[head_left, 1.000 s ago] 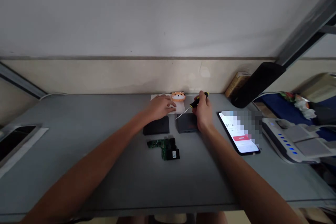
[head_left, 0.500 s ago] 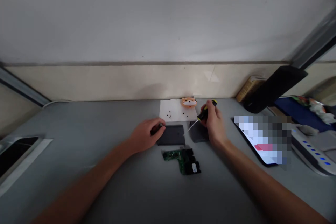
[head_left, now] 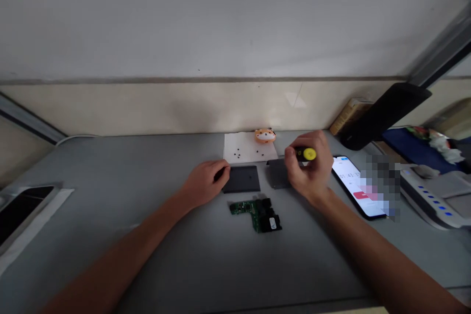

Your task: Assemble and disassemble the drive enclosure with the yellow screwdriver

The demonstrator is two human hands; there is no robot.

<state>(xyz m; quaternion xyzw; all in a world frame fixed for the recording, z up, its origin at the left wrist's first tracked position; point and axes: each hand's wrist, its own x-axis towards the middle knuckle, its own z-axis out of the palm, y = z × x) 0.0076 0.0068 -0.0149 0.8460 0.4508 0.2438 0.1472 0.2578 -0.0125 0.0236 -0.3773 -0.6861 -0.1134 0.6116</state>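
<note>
My right hand (head_left: 311, 169) is wrapped round a screwdriver (head_left: 308, 154) with a black and yellow handle; its shaft is hidden. Under and beside that hand lies a dark panel (head_left: 278, 175), partly covered. My left hand (head_left: 208, 181) has its fingers closed at the left edge of a flat dark rectangular panel (head_left: 241, 179); what is between them is too hidden to name. Nearer to me is a green circuit board with black parts (head_left: 256, 213). On the white paper (head_left: 245, 146) behind the panels are several small dark screws and an orange animal-faced case (head_left: 265, 136).
A lit phone (head_left: 362, 191) lies to the right, beside a white device with blue marks (head_left: 429, 196). A black cylinder (head_left: 386, 117) and a box (head_left: 349, 115) stand at the back right. A dark-screened device (head_left: 25, 211) is at the far left.
My right hand has moved right and turned, so the screwdriver's yellow end now faces the camera and its shaft no longer shows. The view has shifted slightly. My left hand stays by the panel.
</note>
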